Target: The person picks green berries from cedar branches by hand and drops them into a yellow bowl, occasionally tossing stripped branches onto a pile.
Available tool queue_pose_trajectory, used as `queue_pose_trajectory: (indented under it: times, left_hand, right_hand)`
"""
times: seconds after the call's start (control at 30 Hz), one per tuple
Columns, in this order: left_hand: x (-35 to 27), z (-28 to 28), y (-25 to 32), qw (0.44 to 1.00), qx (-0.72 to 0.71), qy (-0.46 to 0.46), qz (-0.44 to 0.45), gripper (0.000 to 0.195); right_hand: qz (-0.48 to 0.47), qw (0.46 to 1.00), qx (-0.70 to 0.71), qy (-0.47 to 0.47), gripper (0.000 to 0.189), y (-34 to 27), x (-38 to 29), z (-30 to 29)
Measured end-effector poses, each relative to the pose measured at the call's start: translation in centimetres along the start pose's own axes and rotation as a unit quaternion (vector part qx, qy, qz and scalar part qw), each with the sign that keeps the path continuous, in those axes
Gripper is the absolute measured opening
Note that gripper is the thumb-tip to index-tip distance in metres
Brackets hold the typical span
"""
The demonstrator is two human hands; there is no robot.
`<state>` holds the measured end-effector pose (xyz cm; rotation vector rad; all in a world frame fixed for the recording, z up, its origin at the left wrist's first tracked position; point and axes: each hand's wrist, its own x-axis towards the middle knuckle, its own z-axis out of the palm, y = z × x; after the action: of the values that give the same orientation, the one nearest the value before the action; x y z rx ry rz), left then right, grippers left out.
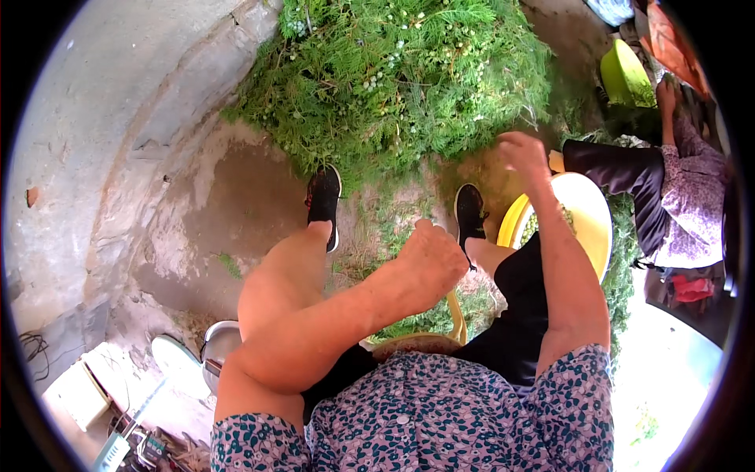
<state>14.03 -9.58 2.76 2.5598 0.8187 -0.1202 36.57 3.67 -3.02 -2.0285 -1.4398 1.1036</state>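
A large heap of green conifer sprigs with small pale cones (401, 82) lies on the floor before me. My left hand (433, 259) is raised over my lap, its fingers curled; whether it holds anything cannot be told. My right hand (522, 153) is lifted at the heap's lower right edge, slightly blurred, and its grip is unclear. Below my right forearm stands a yellow tub (513, 221) with small green cones inside, beside a pale yellow round rim (590, 218). Between my legs a container with a yellow handle (457, 315) is partly hidden by my arm.
Another person (690, 194) sits at the right beside a lime-green basin (625, 74). A pale wall (147, 71) curves along the left. A metal pot (221, 345) and a pale lid (177, 360) stand at lower left. Loose sprigs (377, 236) litter the floor around my shoes.
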Motion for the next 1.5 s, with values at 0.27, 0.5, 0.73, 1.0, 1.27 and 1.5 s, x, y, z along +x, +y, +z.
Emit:
queue_pose_trajectory:
  times: [0.27,0.5,0.73,1.0,1.27,1.5]
  left_hand:
    - [-0.3,-2.1,-1.8,0.988,-0.022,0.151,-0.016,0.006]
    - [0.0,-4.1,-2.6,0.99,-0.018,0.116,-0.081,0.009]
    - [0.2,-4.6,-2.7,0.989,0.007,0.107,-0.099,0.009]
    - [-0.5,-5.3,-3.5,0.99,0.006,0.108,-0.089,0.012]
    - [-0.9,-6.8,-6.6,0.915,-0.104,0.339,-0.192,0.014]
    - [-1.8,-8.1,-9.1,0.491,-0.671,0.523,-0.186,0.019]
  right_hand:
    - [-0.096,0.989,-0.083,-0.081,0.036,3.1,7.3,10.1]
    - [-0.071,0.967,-0.233,-0.077,0.061,1.9,9.6,17.0]
    - [-0.129,0.98,-0.119,0.095,0.046,4.4,11.0,16.8]
    - [-0.072,0.941,0.331,0.015,0.015,-1.2,7.7,9.0]
    - [-0.098,0.838,0.515,-0.15,0.013,-8.6,2.5,4.3]
    - [-0.138,0.76,0.587,-0.243,0.028,-9.6,-0.4,3.3]
